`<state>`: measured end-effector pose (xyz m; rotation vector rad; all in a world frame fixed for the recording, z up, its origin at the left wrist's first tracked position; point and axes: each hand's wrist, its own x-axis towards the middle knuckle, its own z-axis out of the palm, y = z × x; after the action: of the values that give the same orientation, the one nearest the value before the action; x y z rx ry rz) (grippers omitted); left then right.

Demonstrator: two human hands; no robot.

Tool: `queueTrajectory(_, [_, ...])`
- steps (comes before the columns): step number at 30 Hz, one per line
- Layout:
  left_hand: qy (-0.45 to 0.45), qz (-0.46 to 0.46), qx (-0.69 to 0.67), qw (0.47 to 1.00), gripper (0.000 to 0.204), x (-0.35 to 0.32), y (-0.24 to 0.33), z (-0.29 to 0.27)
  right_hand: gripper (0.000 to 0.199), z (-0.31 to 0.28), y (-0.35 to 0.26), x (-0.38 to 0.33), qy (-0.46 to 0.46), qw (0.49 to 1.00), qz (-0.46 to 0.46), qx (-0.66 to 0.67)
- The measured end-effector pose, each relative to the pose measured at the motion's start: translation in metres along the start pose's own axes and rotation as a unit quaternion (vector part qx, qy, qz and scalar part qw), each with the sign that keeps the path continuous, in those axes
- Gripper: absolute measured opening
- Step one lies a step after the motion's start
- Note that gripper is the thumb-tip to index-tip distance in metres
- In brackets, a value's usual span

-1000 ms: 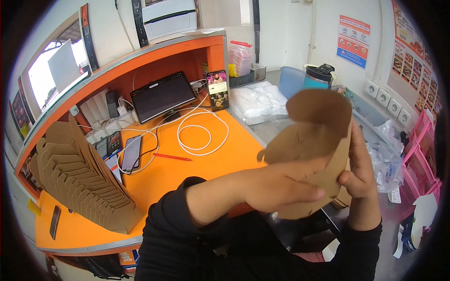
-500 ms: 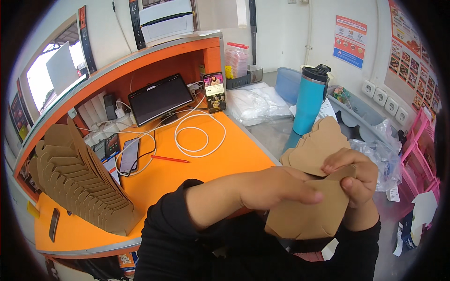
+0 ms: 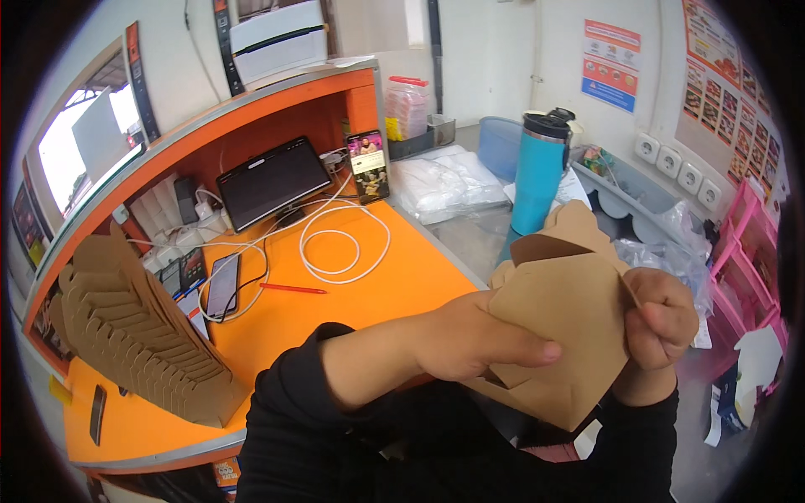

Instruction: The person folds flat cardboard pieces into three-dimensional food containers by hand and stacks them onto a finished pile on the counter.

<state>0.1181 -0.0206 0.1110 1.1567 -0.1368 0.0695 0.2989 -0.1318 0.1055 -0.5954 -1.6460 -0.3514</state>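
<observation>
Right of centre in the frame, both hands hold a brown cardboard box (image 3: 563,335) up off the orange tabletop (image 3: 352,306). The left hand (image 3: 470,339) lies across its near face, fingers pressed together and flat against the card. The right hand (image 3: 662,323) grips the box's right edge, fingers curled and pinching a flap. Behind it stands a teal bottle (image 3: 537,172). At lower left leans a stack of flat boxes (image 3: 138,335).

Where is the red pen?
In the head view, the red pen lies on the orange desk, left of the hands, between the dark phone and the coiled white cable.
</observation>
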Motion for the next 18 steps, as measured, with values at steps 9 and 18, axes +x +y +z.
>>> queueTrajectory(9, [0.039, -0.004, 0.065, 0.997, 0.043, 0.004, 0.002, -0.006, 0.014, -0.022, 0.007, 0.017, -0.214, 0.976, 0.008, 0.04])
queueTrajectory(18, [0.061, 0.032, 0.13, 0.989, 0.043, -0.018, 0.016, 0.01, 0.027, -0.009, -0.001, 0.015, -0.186, 0.866, 0.349, 0.307])
